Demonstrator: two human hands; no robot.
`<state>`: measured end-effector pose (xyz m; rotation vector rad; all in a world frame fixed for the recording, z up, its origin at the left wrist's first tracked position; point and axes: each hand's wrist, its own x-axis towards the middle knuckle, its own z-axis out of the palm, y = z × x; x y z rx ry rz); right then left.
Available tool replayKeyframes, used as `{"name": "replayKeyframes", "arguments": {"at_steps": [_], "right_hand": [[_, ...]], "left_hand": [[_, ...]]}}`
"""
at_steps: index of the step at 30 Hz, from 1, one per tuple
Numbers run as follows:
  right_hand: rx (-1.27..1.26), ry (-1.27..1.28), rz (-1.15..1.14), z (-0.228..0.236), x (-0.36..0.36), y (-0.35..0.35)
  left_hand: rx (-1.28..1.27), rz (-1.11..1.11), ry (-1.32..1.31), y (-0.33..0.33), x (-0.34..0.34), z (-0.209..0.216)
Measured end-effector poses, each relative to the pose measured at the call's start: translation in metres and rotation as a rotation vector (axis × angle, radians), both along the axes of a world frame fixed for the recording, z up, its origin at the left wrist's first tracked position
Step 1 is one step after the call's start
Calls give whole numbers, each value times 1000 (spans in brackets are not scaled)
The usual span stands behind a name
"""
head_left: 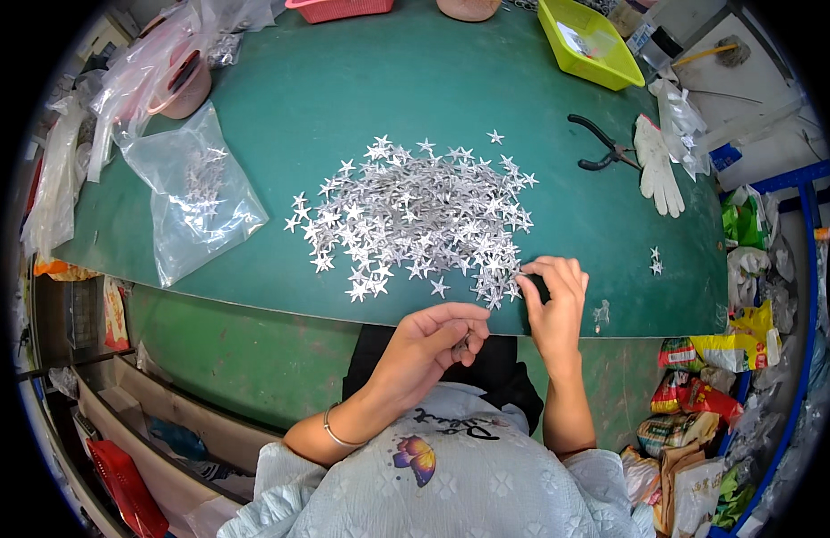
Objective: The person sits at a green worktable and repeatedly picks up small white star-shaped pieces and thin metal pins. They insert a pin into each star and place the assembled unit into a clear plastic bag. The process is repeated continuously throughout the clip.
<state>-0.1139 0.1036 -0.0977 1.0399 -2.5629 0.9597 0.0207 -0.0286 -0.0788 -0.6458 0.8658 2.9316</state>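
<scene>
Workshop: pliers point(620, 154), glove point(657, 169), heaped silvery stars point(424, 211)

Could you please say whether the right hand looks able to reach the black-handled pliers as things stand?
Probably yes, with some stretching: the right hand is at the near right edge of the star pile, and nothing on the green tabletop between it and the pliers seems in the way.

**Star pile ahead, bag to the left**

On the table point(343, 90), the star pile point(415, 211) lies ahead of both hands, its near right edge at the right hand's point(558, 300) fingertips. Left of the left hand point(424, 345) and ahead, a bag point(177, 255) has stars point(204, 175) in it; a basket point(183, 97) stands behind. Right of the right hand lie two loose stars point(656, 262); beyond them, pliers point(619, 154) beside a glove point(655, 170), then a tray point(603, 73).
</scene>
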Motion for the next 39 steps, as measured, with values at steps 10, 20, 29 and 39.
{"name": "replayKeyframes", "arguments": {"at_steps": [10,20,29,39], "right_hand": [[-446,-182,238,27,23,0],[-593,-376,325,35,43,-3],[-555,-424,345,38,43,0],[-631,-710,342,38,49,2]], "left_hand": [[-48,-23,22,1,1,4],[-370,59,98,2,3,15],[-414,78,171,1,6,23],[-415,115,210,2,8,20]]}}
